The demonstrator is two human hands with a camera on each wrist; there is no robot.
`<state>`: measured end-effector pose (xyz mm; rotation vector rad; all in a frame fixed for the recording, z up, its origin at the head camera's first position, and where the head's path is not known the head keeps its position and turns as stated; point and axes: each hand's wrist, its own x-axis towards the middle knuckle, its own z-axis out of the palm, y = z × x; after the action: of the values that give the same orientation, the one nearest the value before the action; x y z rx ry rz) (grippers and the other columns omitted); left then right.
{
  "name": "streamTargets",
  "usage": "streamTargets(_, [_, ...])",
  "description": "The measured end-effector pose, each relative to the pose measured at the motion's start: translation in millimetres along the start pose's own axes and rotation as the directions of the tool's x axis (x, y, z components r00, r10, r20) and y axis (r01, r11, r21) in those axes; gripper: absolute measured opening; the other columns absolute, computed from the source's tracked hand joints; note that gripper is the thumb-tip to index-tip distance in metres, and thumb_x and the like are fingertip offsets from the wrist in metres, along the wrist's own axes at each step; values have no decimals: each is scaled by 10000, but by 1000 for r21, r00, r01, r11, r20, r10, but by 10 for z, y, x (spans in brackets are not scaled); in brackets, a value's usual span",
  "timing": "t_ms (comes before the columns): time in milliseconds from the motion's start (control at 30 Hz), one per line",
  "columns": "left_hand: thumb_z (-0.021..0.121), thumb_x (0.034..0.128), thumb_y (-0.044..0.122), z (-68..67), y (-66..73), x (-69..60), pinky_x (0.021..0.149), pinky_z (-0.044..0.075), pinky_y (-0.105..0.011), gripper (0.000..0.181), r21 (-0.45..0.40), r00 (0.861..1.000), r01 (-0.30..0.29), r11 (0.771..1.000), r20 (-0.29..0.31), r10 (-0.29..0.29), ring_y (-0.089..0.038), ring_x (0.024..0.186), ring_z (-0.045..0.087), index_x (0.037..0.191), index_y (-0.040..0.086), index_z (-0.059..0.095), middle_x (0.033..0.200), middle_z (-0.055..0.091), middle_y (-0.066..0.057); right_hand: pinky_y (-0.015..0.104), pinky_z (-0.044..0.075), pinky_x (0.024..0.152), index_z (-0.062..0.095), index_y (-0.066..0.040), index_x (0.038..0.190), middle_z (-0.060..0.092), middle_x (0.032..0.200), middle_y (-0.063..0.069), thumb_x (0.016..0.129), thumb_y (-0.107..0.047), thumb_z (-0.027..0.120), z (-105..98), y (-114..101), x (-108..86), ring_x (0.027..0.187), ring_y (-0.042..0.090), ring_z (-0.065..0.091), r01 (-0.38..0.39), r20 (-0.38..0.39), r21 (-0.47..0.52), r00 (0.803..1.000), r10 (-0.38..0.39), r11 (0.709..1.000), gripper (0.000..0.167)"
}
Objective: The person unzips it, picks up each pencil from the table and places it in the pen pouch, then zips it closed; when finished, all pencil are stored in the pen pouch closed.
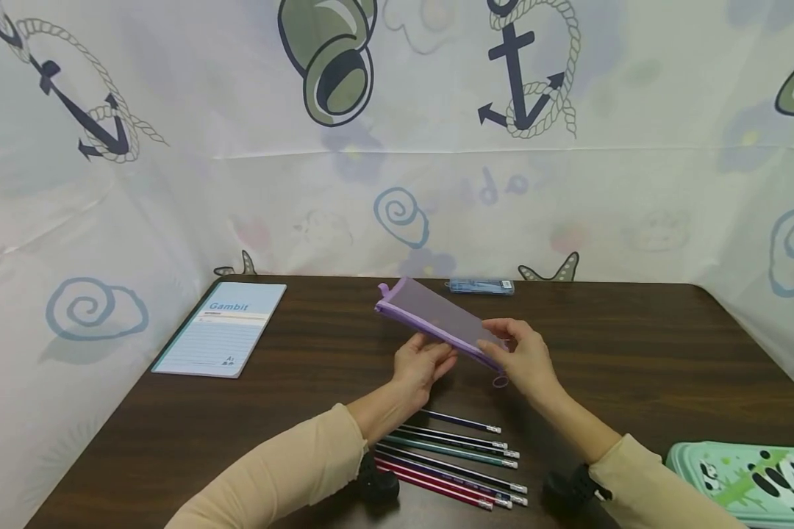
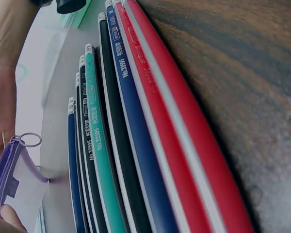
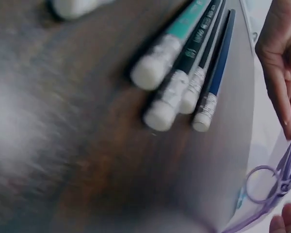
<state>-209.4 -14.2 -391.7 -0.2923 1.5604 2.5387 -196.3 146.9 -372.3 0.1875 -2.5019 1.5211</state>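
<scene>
A purple see-through zip pouch (image 1: 446, 316) is held tilted above the table, its zipped edge toward the person; it also shows in the left wrist view (image 2: 8, 174) and right wrist view (image 3: 281, 187). The left hand (image 1: 420, 371) grips the middle of that lower edge, fingertips pinching it in the right wrist view (image 3: 281, 73). At the pouch's right end, the right hand (image 1: 521, 356) pinches the corner, near a hanging ring (image 1: 500, 381). Below the hands lie several pencils (image 1: 456, 453), side by side with their eraser ends to the right.
A notebook (image 1: 221, 330) lies at the left. Behind the pouch, a small blue packet (image 1: 481, 287) sits at the table's back edge. A green panda case (image 1: 754, 477) is at the right front. Patterned cloth (image 1: 437, 110) hangs around the dark wooden table (image 1: 635, 353).
</scene>
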Motion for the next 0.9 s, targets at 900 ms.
streamTargets(900, [579, 844, -118, -109, 60, 6, 761, 573, -282, 520, 235, 986, 96, 967, 114, -125, -110, 679, 655, 1340, 16, 492, 764, 677, -36, 165, 473, 625, 703, -3, 1033, 691, 924, 145, 856, -16, 660, 68, -22, 77, 772, 123, 570, 81, 33, -16, 996, -81, 997, 183])
